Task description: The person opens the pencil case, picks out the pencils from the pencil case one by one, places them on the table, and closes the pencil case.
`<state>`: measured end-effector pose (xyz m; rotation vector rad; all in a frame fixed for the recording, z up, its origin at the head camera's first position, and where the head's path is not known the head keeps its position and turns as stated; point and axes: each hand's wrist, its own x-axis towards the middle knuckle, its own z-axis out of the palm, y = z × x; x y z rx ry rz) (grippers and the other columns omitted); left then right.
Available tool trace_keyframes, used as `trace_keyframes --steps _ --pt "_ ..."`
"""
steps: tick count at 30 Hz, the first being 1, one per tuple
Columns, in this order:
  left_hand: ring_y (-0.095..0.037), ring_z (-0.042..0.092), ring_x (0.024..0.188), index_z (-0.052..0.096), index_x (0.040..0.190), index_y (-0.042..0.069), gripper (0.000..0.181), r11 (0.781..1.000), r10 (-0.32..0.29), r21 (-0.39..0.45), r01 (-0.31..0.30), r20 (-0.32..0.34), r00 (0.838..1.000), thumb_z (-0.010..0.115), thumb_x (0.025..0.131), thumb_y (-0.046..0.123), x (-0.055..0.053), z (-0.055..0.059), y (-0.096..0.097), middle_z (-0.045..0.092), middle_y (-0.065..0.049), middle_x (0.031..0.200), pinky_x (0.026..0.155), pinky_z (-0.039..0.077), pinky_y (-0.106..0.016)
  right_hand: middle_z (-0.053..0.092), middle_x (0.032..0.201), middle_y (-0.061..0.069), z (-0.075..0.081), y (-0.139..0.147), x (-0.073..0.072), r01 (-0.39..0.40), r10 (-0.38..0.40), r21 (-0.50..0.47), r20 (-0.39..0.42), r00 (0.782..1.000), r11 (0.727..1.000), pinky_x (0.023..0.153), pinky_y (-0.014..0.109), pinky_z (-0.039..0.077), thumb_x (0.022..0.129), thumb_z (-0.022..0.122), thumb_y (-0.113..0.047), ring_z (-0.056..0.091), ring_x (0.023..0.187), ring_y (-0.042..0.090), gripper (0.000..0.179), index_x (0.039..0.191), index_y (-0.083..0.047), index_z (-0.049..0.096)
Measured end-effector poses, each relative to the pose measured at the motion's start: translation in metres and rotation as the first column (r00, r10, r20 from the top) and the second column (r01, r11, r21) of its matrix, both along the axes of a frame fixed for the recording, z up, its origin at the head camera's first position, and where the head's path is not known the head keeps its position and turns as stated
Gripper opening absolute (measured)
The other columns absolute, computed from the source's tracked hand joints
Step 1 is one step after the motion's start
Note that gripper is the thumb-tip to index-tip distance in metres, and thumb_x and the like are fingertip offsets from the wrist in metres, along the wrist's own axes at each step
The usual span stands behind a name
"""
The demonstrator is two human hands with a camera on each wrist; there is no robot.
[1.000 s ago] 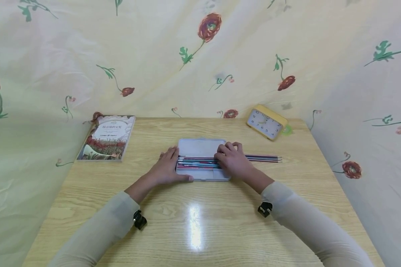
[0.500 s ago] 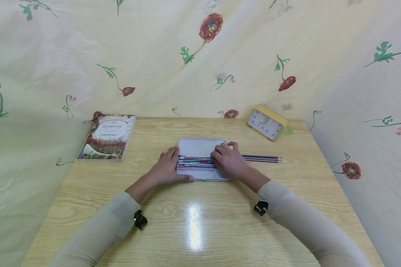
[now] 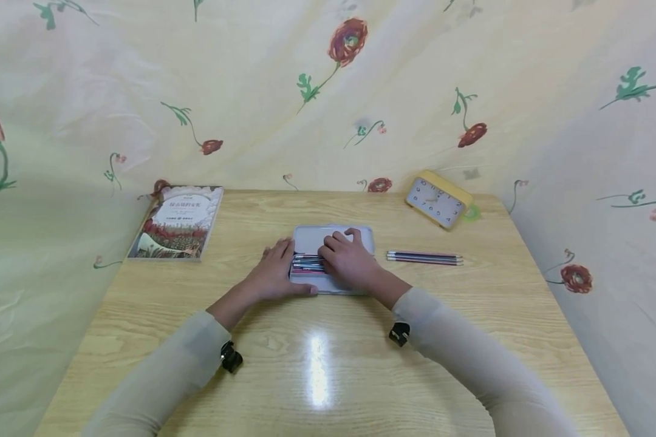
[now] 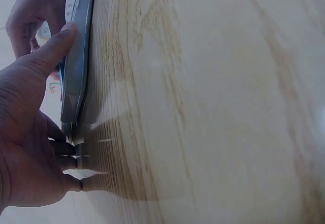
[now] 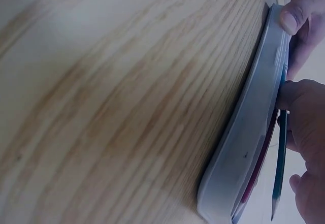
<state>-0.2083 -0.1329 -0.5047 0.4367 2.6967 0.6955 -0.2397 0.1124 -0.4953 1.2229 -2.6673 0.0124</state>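
Note:
A light-coloured pencil case [image 3: 308, 234] lies open on the table, its lid folded back. Several pencils [image 3: 306, 262] fill its tray. At its left end my left hand [image 3: 273, 274] rests spread, with the thumb [image 4: 63, 37] against the front wall and the other fingers by the short side. My right hand [image 3: 350, 262] reaches down over the middle of the tray. In the right wrist view it pinches a dark green pencil [image 5: 280, 168], tilted at the tray's edge; its fingertips are partly hidden. A few striped pencils [image 3: 423, 258] lie side by side on the table to the right.
A yellow alarm clock [image 3: 438, 199] stands at the back right. An illustrated book [image 3: 177, 223] lies at the back left. Flower-patterned cloth [image 3: 262, 103] hangs behind the wooden table [image 3: 273, 352], along its far edge.
My right hand has moved left, from the case's right end to over its middle. The striped pencils on the right now show whole, apart from the hand. My left hand has stayed put.

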Motion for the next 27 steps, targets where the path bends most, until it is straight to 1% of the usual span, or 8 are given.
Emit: trace_keyframes --steps 3,7,10,14,21,27 --pt "-0.039 0.004 0.175 0.005 0.177 0.001 0.143 1.0 -0.002 -0.004 0.002 -0.002 1.0 0.078 0.084 0.082 -0.001 0.001 0.001 0.006 -0.021 0.187 0.143 0.005 -0.057 0.072 0.118 0.003 0.0 -0.003 -0.001 0.0 0.0 0.009 -0.016 1.0 1.0 0.111 0.065 0.049 0.109 0.071 -0.027 0.063 0.113 0.025 0.015 0.119 -0.016 0.076" --pt "-0.039 0.004 0.175 0.005 0.177 0.0 0.144 1.0 -0.009 -0.005 0.009 -0.011 1.0 0.078 0.084 0.082 -0.003 0.002 0.001 0.007 -0.022 0.187 0.143 0.005 -0.057 0.067 0.12 0.004 -0.002 -0.004 -0.003 0.014 -0.014 0.001 -0.023 1.0 1.0 0.112 0.065 0.049 0.11 0.069 -0.028 0.058 0.116 0.028 0.016 0.117 -0.016 0.076" --pt "-0.039 0.004 0.175 0.006 0.177 -0.001 0.144 1.0 -0.015 0.002 0.015 -0.02 1.0 0.079 0.084 0.082 -0.005 0.003 0.001 0.008 -0.022 0.186 0.143 0.005 -0.057 0.063 0.122 0.004 -0.001 -0.003 -0.004 0.025 -0.025 -0.008 -0.022 0.999 1.0 0.112 0.065 0.048 0.11 0.07 -0.028 0.054 0.119 0.029 0.016 0.118 -0.017 0.077" --pt "-0.039 0.004 0.175 0.007 0.177 -0.001 0.143 1.0 -0.019 0.005 0.019 -0.018 1.0 0.079 0.084 0.081 -0.006 0.003 0.002 0.008 -0.021 0.187 0.143 0.005 -0.058 0.062 0.123 0.004 0.0 0.0 -0.004 0.025 -0.025 -0.009 -0.024 0.999 1.0 0.113 0.065 0.048 0.109 0.072 -0.028 0.054 0.12 0.029 0.015 0.119 -0.018 0.077" --pt "-0.038 0.006 0.175 0.007 0.177 0.001 0.144 1.0 -0.017 0.006 0.017 -0.012 1.0 0.079 0.083 0.083 -0.005 -0.002 0.001 0.008 -0.02 0.187 0.143 0.005 -0.058 0.061 0.123 0.004 0.003 0.01 -0.003 0.028 -0.029 -0.027 -0.031 0.999 0.999 0.113 0.065 0.047 0.107 0.074 -0.029 0.053 0.12 0.03 0.016 0.119 -0.018 0.077" --pt "-0.039 0.008 0.175 0.006 0.177 0.0 0.144 1.0 -0.021 0.01 0.022 -0.02 1.0 0.08 0.083 0.082 -0.004 -0.004 -0.001 0.009 -0.021 0.186 0.142 0.006 -0.059 0.06 0.124 0.006 0.005 0.027 -0.002 0.025 -0.027 -0.06 -0.035 0.999 0.998 0.113 0.068 0.048 0.106 0.076 -0.024 0.053 0.12 0.032 0.016 0.12 -0.017 0.077"
